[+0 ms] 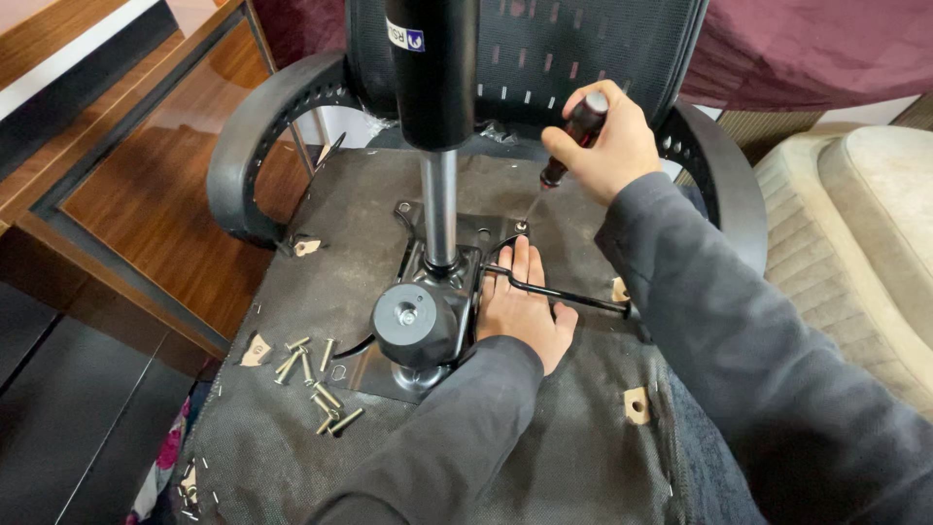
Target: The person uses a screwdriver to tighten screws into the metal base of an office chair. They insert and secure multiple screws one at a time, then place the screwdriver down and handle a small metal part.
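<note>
An office chair lies upside down, its fabric-covered seat underside [573, 437] facing me. A black metal tilt mechanism [428, 316] with a gas cylinder [437, 209] is mounted at the seat's middle. My right hand [603, 141] grips a screwdriver [573, 136] with a dark red and black handle, its tip set on a screw [522, 227] at the plate's far right corner. My left hand [523, 306] lies flat on the plate beside the mechanism, fingers pointing at that screw, under the black adjustment lever [564, 295].
Several loose bolts [316, 379] lie on the seat underside at the left. Black armrests [253, 146] curve at both sides, the mesh backrest [583, 49] behind. A wooden desk [126, 146] stands left, a beige cushioned seat [865, 224] right.
</note>
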